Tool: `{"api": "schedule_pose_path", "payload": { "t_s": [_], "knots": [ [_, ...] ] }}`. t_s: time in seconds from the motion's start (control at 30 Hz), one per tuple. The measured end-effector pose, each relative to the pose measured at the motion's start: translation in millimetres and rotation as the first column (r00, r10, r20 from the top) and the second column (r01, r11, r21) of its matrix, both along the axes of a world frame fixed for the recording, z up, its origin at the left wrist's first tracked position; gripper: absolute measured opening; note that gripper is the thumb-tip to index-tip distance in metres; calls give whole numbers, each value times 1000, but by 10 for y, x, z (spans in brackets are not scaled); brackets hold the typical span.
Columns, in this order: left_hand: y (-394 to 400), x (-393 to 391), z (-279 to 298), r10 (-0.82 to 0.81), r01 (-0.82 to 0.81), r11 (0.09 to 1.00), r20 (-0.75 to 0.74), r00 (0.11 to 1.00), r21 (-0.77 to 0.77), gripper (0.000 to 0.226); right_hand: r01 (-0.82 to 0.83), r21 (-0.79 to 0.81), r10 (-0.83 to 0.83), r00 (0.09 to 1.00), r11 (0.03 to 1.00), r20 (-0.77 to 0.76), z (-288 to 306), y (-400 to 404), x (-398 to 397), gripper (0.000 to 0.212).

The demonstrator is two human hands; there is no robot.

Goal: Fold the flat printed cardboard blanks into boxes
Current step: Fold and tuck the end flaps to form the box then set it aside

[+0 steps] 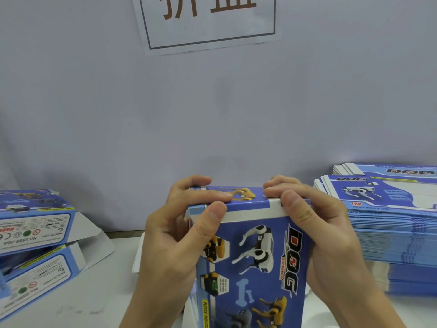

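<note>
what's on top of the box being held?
Both hands: left hand and right hand curl fingers and thumbs over the top flap of the box, pressing it down. The inside is covered by the flap.

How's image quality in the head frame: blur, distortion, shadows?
Head view: lighting soft and even, no glare; both hands and the box are fairly sharp. The folded boxes at left and the lower blank stack at right smear toward the edges. Wide-angle bend shows in the wall sign. Faint shadow on the wall behind the left boxes.
</note>
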State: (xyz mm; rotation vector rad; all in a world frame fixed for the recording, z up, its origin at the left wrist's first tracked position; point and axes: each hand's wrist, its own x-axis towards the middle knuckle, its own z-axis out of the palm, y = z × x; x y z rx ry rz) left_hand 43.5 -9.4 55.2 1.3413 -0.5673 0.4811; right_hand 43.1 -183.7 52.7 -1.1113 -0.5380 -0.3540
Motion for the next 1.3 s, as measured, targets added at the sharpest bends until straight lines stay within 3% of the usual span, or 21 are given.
{"api": "schedule_pose_path", "payload": {
  "t_s": [0.13, 0.27, 0.4, 0.5, 0.67, 1.0, 1.3],
  "knots": [
    [-11, -7, 3, 7, -7, 1000, 0, 1000, -3, 41, 10, -11, -10, 1000, 1000, -3, 7, 11, 5, 41],
    [-45, -3, -14, 19, -19, 999, 25, 1000, 36, 19, -37, 24, 39, 997, 999, -65, -46, -36, 15, 45],
    [-7, -16, -16, -75, 76, 992, -15, 997, 97, 39, -37, 75, 47, 990, 996, -132, -104, -89, 23, 12],
    [18, -30, -6, -74, 69, 983, 24, 997, 172, 37, -18, 45, 23, 994, 999, -102, -116, -79, 25, 12],
    [13, 3, -7, 27, -59, 972, 140, 990, 229, 17, -20, -80, 20, 1000, 997, 8, -89, -52, 17, 38],
    [-62, 37, -44, -47, 35, 995, 128, 991, 95, 31, 48, -90, -47, 999, 995, 16, -127, -82, 67, 39],
    [-63, 48, -53, 66, -82, 993, 179, 982, 84, 22, 40, -89, -44, 998, 995, -39, -94, -74, 33, 44]
  ]
}}
